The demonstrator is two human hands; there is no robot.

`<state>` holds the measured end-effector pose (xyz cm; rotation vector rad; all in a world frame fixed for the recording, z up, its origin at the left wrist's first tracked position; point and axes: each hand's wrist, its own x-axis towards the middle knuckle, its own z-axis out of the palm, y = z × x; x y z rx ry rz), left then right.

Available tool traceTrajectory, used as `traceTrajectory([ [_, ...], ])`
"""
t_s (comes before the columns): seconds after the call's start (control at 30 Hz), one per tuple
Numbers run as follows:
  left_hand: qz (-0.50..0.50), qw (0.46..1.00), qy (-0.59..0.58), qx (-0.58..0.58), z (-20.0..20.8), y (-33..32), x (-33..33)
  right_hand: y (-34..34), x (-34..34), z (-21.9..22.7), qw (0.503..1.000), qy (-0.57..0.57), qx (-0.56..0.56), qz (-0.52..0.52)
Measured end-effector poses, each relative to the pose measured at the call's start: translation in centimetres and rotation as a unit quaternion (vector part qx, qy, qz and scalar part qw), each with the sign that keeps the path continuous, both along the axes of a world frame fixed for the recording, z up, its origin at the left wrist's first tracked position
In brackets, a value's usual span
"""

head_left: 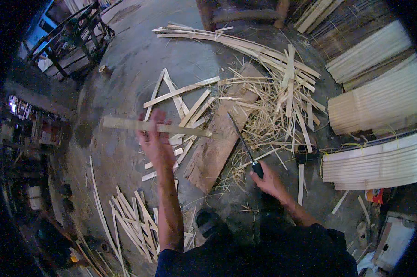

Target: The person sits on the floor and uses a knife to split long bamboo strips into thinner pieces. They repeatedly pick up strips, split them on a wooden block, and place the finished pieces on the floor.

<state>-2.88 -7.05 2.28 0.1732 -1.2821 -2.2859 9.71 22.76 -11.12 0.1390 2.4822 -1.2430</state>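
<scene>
My left hand (157, 141), slightly blurred, is closed around a flat, pale bamboo strip (120, 123). The strip lies crosswise in the grip, and its right end reaches the edge of a worn wooden plank (213, 154) on the floor. In my right hand (269, 181) is a knife (241, 137), gripped by its black handle. Its long, narrow blade points up and left over the plank, apart from the strip. Several cut bamboo strips (197, 111) lie just beyond my left hand, some of them crossing.
Thin shavings (264, 122) heap along the plank's right side. Beyond them stretches a bundle of long strips (236, 41). More strips (132, 221) lie at the lower left. Stacked pale slatted panels (374, 161) line the right, and a wooden frame (79, 37) stands far left.
</scene>
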Motion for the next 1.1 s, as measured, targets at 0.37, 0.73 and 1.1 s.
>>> traceTrajectory([
  [0.37, 0.244, 0.968, -0.007, -0.066, 8.5, 0.5, 3.1, -2.4, -0.3, 6.2, 0.990, 0.116, -0.069, 0.034],
  [0.73, 0.366, 0.893, -0.041, -0.259, 9.0, 7.5, 7.3, -9.0, -0.9, 13.6, 0.952, 0.145, -0.213, 0.166],
  [1.1, 0.363, 0.920, -0.025, -0.147, 9.9, 7.4, 6.3, -6.0, -2.5, 7.2, 0.990, 0.051, -0.072, 0.108],
])
